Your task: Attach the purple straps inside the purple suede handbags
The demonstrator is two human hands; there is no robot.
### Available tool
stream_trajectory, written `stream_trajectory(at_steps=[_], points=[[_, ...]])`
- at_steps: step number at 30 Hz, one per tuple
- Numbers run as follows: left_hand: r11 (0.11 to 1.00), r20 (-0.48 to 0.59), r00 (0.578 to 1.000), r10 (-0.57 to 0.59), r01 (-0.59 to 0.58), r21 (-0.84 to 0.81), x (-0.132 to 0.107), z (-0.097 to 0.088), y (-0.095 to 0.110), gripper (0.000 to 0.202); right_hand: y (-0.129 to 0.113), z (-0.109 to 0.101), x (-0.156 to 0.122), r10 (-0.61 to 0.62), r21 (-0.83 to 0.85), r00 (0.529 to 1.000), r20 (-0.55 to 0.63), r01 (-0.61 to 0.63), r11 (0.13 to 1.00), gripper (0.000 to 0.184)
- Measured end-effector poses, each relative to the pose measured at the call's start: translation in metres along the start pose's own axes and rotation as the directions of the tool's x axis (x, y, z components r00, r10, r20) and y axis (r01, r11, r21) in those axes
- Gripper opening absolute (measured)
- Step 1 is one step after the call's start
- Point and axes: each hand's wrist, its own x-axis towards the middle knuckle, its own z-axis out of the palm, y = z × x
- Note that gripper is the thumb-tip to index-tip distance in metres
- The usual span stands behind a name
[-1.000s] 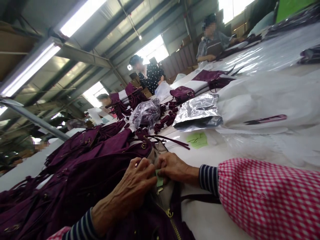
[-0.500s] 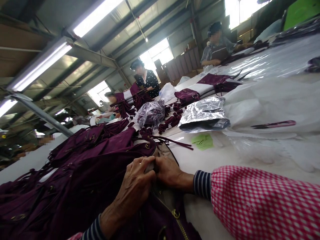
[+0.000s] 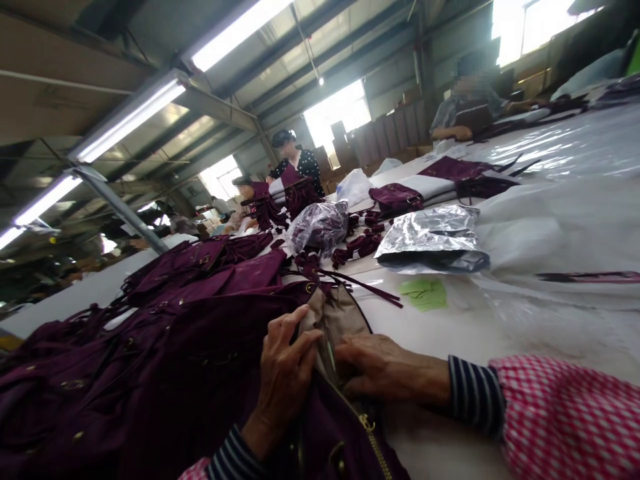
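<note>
A dark purple bag (image 3: 220, 373) lies before me, its mouth spread so the beige lining (image 3: 340, 308) shows. Along the near side of the opening runs a brass zipper (image 3: 376, 445) with a gold puller. My left hand (image 3: 286, 373) grips the left edge of the mouth, thumb and forefinger bent over the fabric. On the opposite side, my right hand (image 3: 387, 367) is closed on the zippered edge and lining, its fingertips partly hidden inside. A small gap separates the two hands.
More purple bags (image 3: 195, 267) are heaped at left. Ahead lie a clear plastic-wrapped bundle (image 3: 317, 227), a silver foil bag (image 3: 433, 237) and a green scrap (image 3: 424, 293). Thread snips (image 3: 590, 276) rest on plastic sheeting at right. Co-workers (image 3: 300, 163) stand across the white table.
My hands have moved apart from where they met at the bag's mouth. The right hand has shifted right, and more beige lining shows. The view has turned slightly left.
</note>
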Motion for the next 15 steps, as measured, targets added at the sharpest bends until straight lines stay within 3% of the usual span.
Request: stream_trajectory(at_steps=[2,7,10,13,15], points=[[1.000,-0.045,0.999,-0.016,0.016,-0.001,-0.001,0.002,-0.001,0.030,-0.006,0.001,-0.001,-0.002,-0.124,1.000,0.016,0.004,0.992,0.010],[1.000,-0.077,0.997,-0.025,0.024,-0.006,0.000,0.001,-0.002,0.032,-0.008,0.007,0.004,0.002,-0.138,1.000,-0.005,-0.003,0.990,0.016],[0.999,-0.069,0.997,-0.043,0.043,-0.002,0.002,0.000,-0.001,0.031,-0.003,0.010,0.003,-0.031,-0.211,0.999,-0.039,0.022,0.977,0.010],[0.998,-0.003,0.999,-0.035,0.035,0.056,0.006,-0.005,0.002,0.031,0.003,0.009,0.012,-0.108,-0.378,0.992,-0.067,0.075,0.923,0.008],[0.988,0.099,0.995,-0.019,0.003,0.155,0.016,-0.010,0.006,0.023,0.008,0.009,0.025,-0.132,-0.489,0.984,-0.120,0.057,0.870,0.012]])
